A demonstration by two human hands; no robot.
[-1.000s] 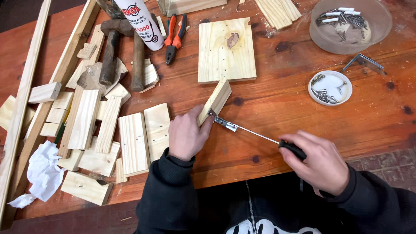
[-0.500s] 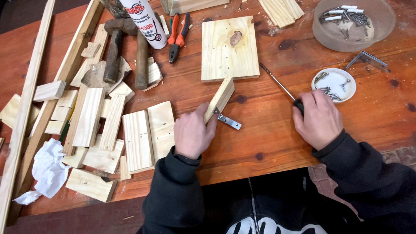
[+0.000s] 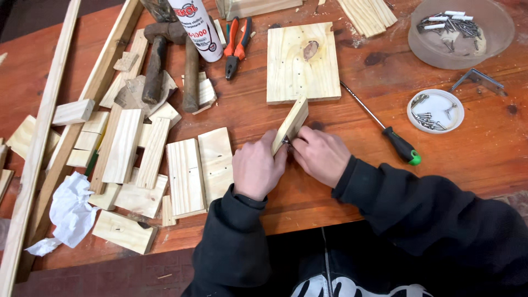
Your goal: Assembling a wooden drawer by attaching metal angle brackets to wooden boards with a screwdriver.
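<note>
A reddish wooden workbench (image 3: 341, 181) fills the view, littered with offcuts. At its near edge the left hand (image 3: 256, 168) grips a small pine block (image 3: 291, 124), holding it on edge and tilted away. The right hand (image 3: 322, 154) presses in just beside it, fingertips pinching something small and metallic at the block's lower end; what exactly is too hidden to tell.

Half a second ago the right hand was out by the screwdriver; now it has come back to the block, and the screwdriver (image 3: 385, 126) lies let go on the bench, its black-and-green handle nearest the person. The metal bracket seen beside the block earlier is now covered by the hands.

Behind the block lies one square pine board (image 3: 302, 63). To the right sit one white lid of screws (image 3: 435, 111), one clear tub of nails and plugs (image 3: 462, 30), and one loose angle bracket (image 3: 477, 80). To the left: two hammers (image 3: 170, 60), one pair of red-handled pliers (image 3: 236, 44), one glue bottle (image 3: 195, 27), many pine slats (image 3: 187, 170), and crumpled white paper (image 3: 69, 212).
</note>
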